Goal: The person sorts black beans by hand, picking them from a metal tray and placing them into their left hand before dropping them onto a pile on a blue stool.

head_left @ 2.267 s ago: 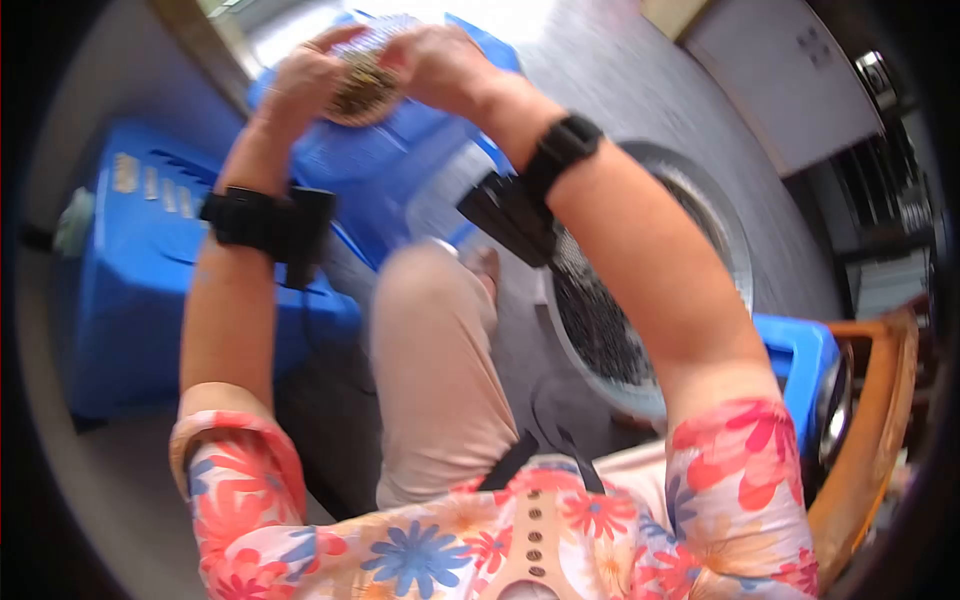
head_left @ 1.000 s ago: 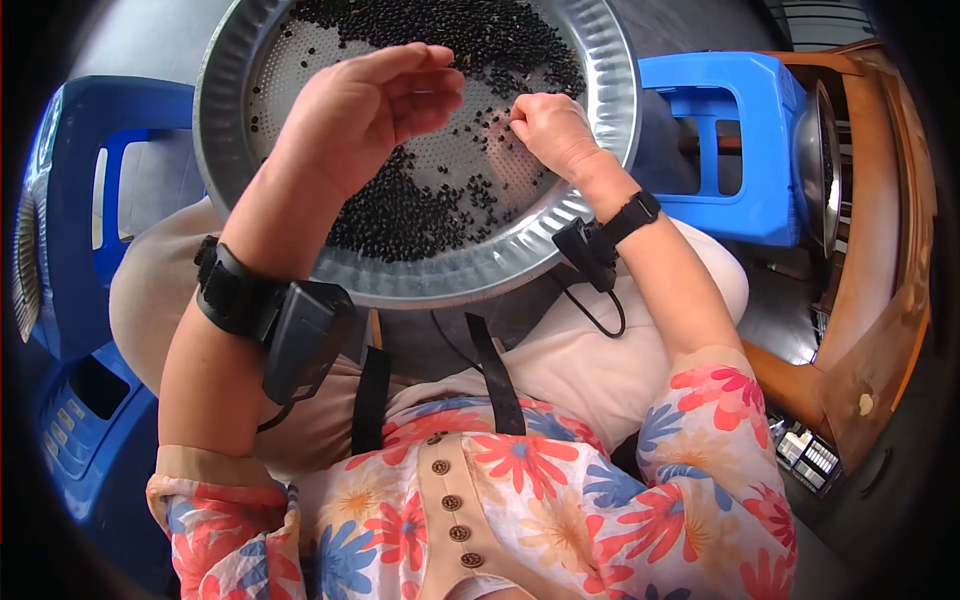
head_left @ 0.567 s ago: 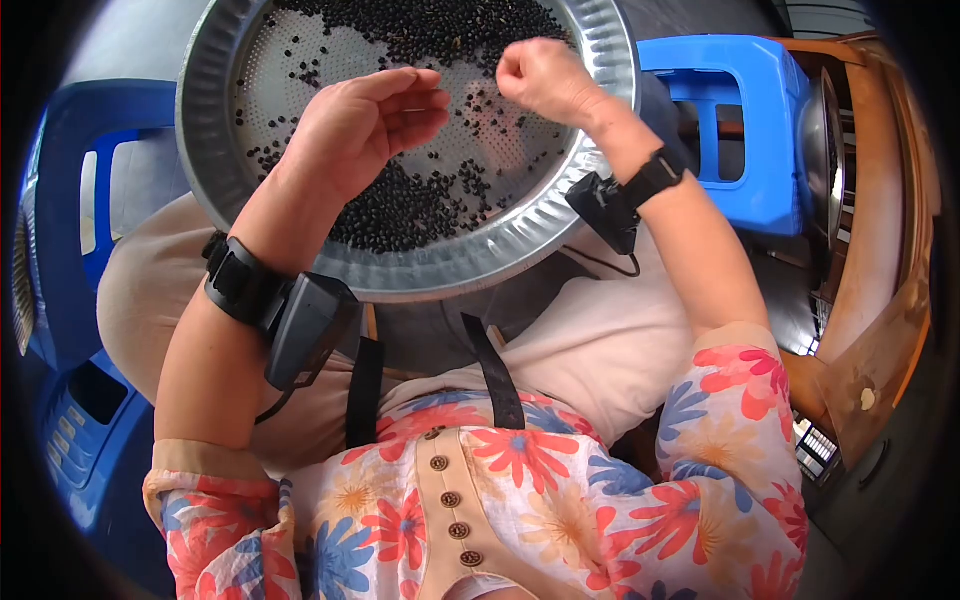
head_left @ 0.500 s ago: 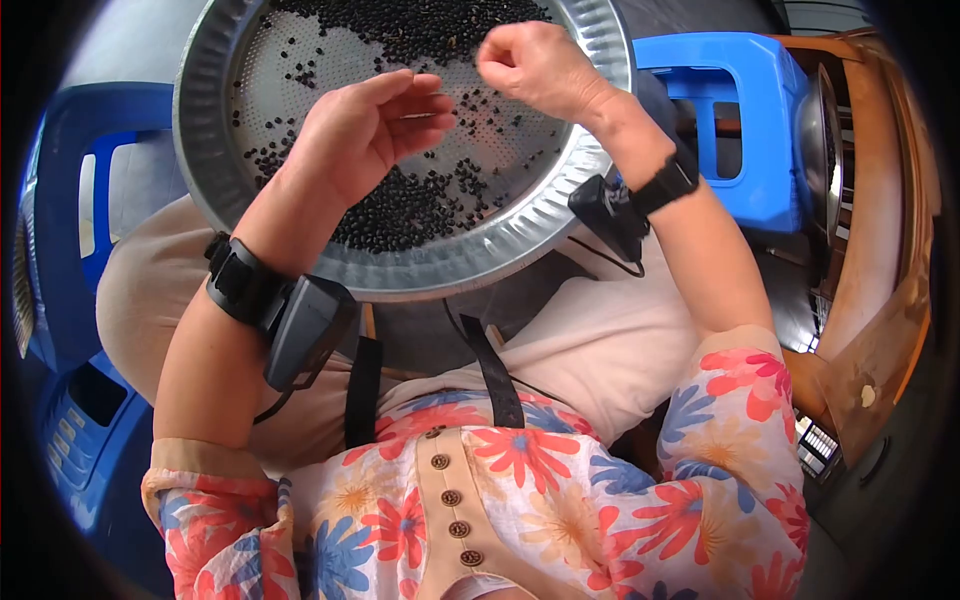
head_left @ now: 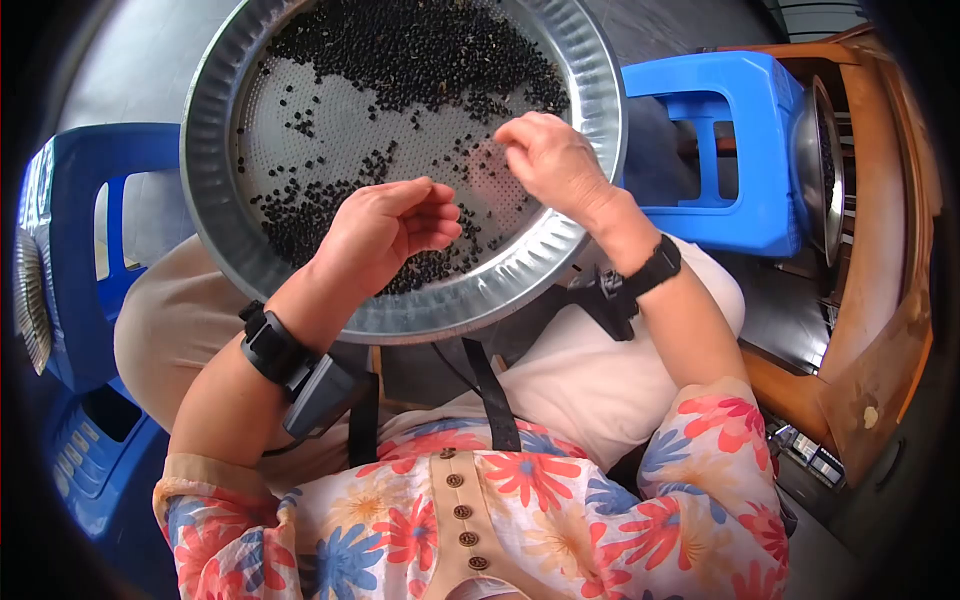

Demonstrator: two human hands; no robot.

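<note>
A round metal sieve (head_left: 203, 165) with a perforated bottom and fluted rim rests at my lap. Black beans (head_left: 420, 55) form a large heap at its far side, and more beans (head_left: 300, 215) are spread at the near left. My left hand (head_left: 390, 222) hovers over the near beans, its fingers curled inward in a loose cup; what lies in them, if anything, is hidden. To the right, my right hand (head_left: 555, 165) is above the sieve's right part, thumb and fingers drawn together in a pinch. Whatever it holds is too small to make out.
A blue plastic stool (head_left: 740, 225) stands at the right, beside a metal bowl (head_left: 820, 170) with dark contents and a wooden frame (head_left: 880, 190). Another blue stool (head_left: 75, 250) is at the left. Black straps with devices (head_left: 325, 395) are on both wrists.
Both hands have moved lower in the view, and the left fingers are curled more. The right hand's fist has loosened into a pinch. More of the far bean heap shows.
</note>
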